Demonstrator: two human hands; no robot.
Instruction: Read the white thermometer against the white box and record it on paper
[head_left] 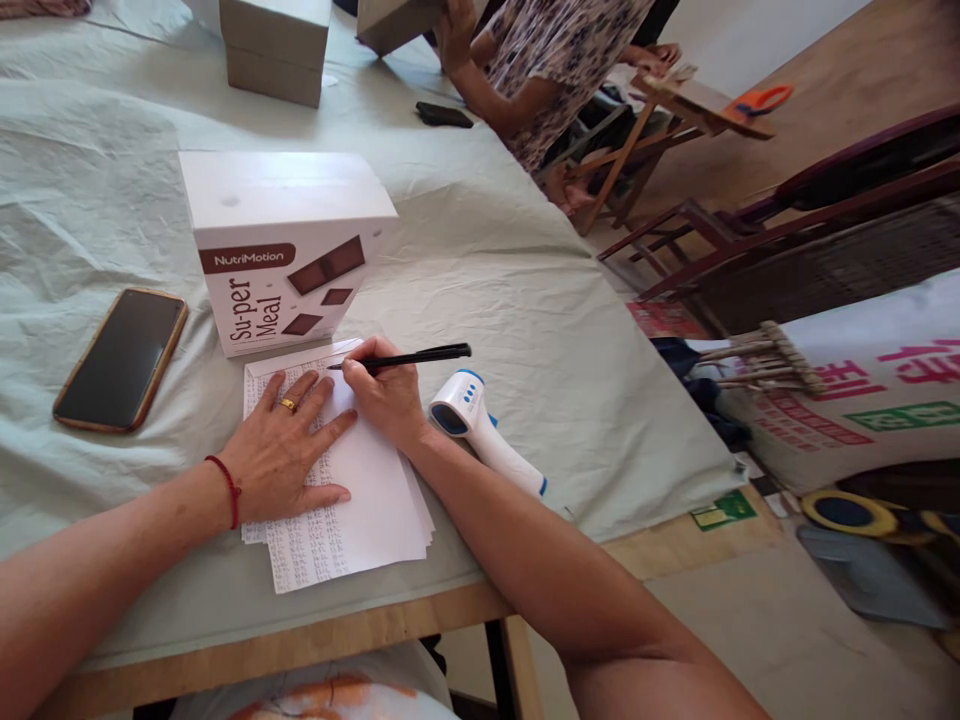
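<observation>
Several white sheets of paper (375, 490) lie on the cloth in front of me, with columns of small handwriting down their left side. My left hand (289, 445) rests flat on them, fingers spread, with a gold ring and a red cord at the wrist. In my right hand (386, 395) is a black pen (427, 354), its tip at the paper near the top of the sheets. Just right of that hand lies a white and blue infrared thermometer (484, 425). A white NutriMotion box (292, 250) stands right behind the papers.
A phone (124, 358) in a brown case lies at the left. Farther back are a cardboard box (274, 50) and a dark object (444, 115). Another person (547, 70) holds a box at the far edge. Wooden chairs (720, 235) and a printed sack (862, 380) stand right of the table.
</observation>
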